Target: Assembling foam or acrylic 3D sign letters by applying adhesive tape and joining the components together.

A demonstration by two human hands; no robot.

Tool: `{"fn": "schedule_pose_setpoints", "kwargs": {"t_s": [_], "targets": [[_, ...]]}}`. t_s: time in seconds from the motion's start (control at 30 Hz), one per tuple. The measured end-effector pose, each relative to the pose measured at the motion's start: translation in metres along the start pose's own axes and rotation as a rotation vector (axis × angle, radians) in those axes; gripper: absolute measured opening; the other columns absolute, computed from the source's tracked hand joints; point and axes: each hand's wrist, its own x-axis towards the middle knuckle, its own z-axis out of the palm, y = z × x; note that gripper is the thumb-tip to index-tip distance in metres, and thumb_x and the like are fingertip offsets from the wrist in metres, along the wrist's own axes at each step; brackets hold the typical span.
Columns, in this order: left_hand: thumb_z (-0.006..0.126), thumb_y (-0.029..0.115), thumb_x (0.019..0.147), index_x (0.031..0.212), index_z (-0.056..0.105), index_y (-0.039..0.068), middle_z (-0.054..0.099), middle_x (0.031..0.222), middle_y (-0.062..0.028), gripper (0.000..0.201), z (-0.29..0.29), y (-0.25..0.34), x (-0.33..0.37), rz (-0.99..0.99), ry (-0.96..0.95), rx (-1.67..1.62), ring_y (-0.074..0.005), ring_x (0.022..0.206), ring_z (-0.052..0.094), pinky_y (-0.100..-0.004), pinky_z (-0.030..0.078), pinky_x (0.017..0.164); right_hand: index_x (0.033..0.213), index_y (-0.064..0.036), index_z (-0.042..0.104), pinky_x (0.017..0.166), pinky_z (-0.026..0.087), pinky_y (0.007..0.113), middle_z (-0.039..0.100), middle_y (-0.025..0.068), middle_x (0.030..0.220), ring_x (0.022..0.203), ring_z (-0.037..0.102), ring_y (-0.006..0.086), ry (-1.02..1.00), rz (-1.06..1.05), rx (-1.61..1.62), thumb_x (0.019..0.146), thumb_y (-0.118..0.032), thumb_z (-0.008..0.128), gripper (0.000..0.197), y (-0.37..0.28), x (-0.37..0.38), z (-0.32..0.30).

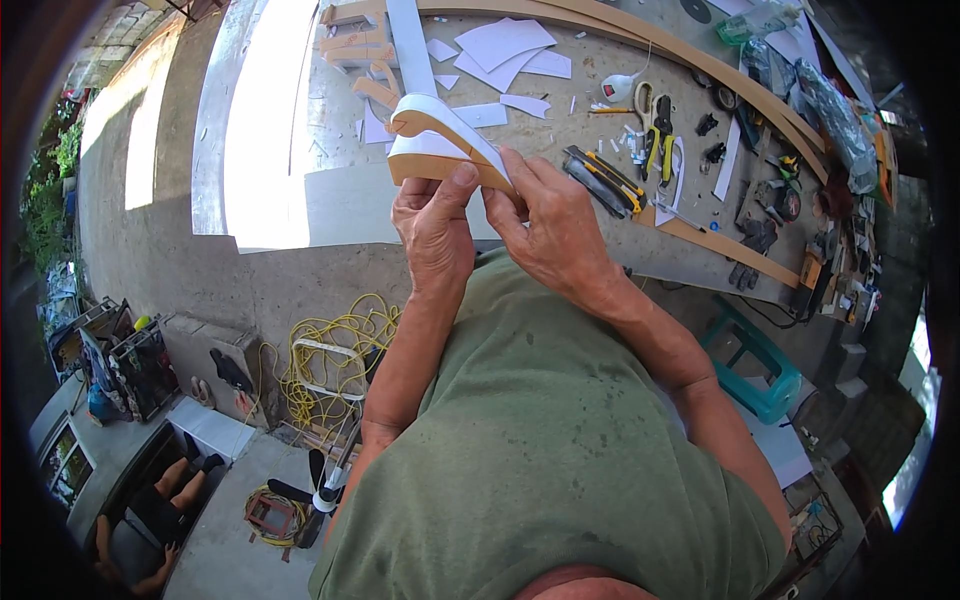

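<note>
Holding curved tan-and-white piece (pixel 428 150), faintly marked

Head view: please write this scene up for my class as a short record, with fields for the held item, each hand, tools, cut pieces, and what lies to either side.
Held item: curved white-and-tan piece
Left hand: grips its lower side, thumb on the tan face
Right hand: grips its right end
Tools: yellow-handled cutters; yellow-and-black knife
Cut pieces: white flat shapes
Left side: tangled yellow cord
Right side: teal stool
</note>
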Motion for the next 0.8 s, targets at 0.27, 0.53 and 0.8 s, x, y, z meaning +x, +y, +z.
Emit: {"fn": "schedule_pose_setpoints", "kwargs": {"t_s": [0.27, 0.53, 0.8], "targets": [[0.072, 0.007, 0.087, 0.118, 0.058, -0.003, 0.066, 0.107, -0.0088, 0.035, 0.003, 0.000, 0.001, -0.043, -0.012, -0.011, -0.0179, 0.095, 0.066, -0.0318, 0.054, 0.085, 0.117, 0.0122, 0.053, 0.057, 0.054, 0.045, 0.059, 0.0224, 0.086, 0.066, 0.065, 0.0383, 0.020, 0.000, -0.028, 0.089, -0.016, 0.060, 0.040, -0.002, -0.001, 0.001], [0.070, 0.008, 0.089, 0.118, 0.056, -0.003, 0.065, 0.107, -0.0088, 0.034, 0.003, -0.001, 0.002, -0.061, -0.013, -0.036, -0.0169, 0.093, 0.066, -0.0310, 0.055, 0.083, 0.101, 0.0064, 0.052, 0.054, 0.053, 0.047, 0.056, 0.0210, 0.082, 0.063, 0.064, 0.0393, 0.015, -0.008, -0.061, 0.091, -0.018, 0.058, 0.027, -0.002, -0.002, 0.000], [0.073, 0.008, 0.085, 0.115, 0.061, -0.005, 0.067, 0.106, -0.0119, 0.035, -0.009, 0.002, 0.009, -0.078, 0.008, -0.015, -0.0203, 0.095, 0.068, -0.0355, 0.057, 0.084, 0.101, 0.0055, 0.061, 0.061, 0.054, 0.040, 0.062, 0.0188, 0.086, 0.066, 0.064, 0.0303, -0.248, 0.089, 0.072, 0.095, -0.034, 0.061, 0.040, 0.001, 0.006, -0.020]]}}
